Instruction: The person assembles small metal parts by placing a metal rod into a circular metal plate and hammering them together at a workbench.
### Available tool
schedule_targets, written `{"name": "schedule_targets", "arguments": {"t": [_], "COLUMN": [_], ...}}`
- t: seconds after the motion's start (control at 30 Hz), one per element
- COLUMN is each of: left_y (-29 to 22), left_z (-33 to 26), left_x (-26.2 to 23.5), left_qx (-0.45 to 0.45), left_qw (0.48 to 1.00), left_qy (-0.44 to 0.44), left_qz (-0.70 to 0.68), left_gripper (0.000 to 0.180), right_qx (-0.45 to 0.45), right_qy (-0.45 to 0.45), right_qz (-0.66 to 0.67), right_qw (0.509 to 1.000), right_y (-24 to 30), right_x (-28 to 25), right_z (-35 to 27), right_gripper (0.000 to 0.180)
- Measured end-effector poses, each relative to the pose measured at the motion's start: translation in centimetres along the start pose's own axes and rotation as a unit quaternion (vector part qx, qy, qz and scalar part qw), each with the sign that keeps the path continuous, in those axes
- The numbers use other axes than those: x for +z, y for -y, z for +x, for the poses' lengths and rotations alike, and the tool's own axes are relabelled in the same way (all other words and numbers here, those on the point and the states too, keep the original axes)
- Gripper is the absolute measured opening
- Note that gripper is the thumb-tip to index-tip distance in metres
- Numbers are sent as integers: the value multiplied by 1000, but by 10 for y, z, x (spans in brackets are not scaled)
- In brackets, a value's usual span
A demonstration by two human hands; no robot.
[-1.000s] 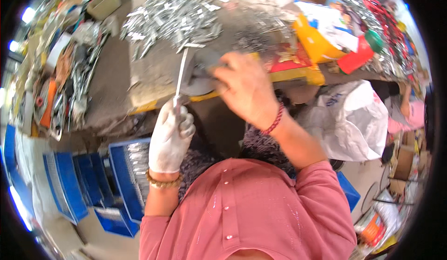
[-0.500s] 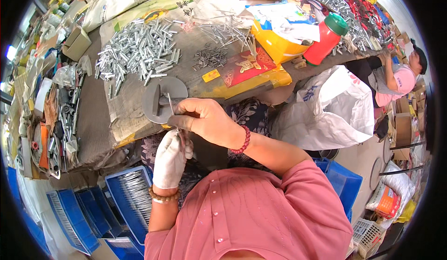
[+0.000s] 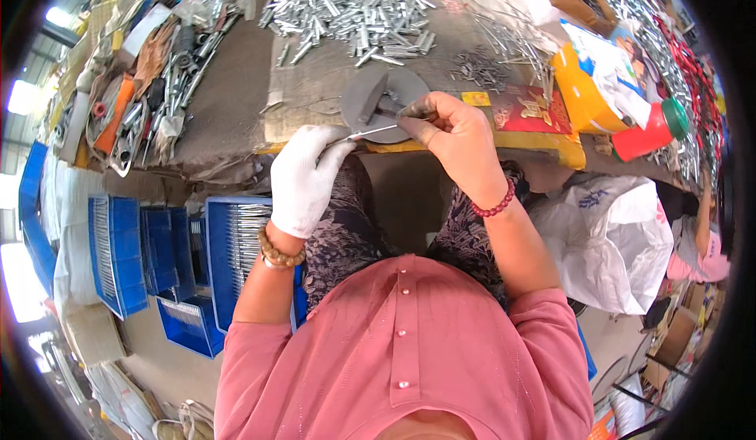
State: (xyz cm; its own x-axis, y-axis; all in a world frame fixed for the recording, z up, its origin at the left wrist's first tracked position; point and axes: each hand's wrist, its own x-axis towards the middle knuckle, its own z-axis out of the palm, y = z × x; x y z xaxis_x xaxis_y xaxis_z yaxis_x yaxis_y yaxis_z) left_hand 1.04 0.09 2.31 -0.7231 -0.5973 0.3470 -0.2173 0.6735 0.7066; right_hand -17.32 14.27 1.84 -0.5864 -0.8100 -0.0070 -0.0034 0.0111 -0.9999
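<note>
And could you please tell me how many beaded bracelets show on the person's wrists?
2: a brown beaded bracelet at the wrist of the gloved left hand, and a dark red beaded bracelet at the wrist of the bare right hand.

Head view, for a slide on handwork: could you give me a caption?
Gloved left hand and bare right hand hold a thin metal rod, a heap of silver pieces beyond.
</note>
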Motion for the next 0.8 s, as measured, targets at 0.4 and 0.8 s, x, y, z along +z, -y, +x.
{"name": "schedule_targets", "arguments": {"t": [0.4,0.8], "left_y": [43,58], "left_z": [22,57], "left_x": [-2,-4], "left_qx": [80,89], "left_qw": [990,987], "left_qy": [-13,-18], "left_qz": [117,134], "left_gripper": [12,13], "right_qx": [-350,-385], "right_qy": [-46,86], "right_qz": [-481,-519], "right_qw": [802,758], "right_y": [9,19], "right_x": [22,11], "right_z": [18,102], "right_gripper": [7,10]}}
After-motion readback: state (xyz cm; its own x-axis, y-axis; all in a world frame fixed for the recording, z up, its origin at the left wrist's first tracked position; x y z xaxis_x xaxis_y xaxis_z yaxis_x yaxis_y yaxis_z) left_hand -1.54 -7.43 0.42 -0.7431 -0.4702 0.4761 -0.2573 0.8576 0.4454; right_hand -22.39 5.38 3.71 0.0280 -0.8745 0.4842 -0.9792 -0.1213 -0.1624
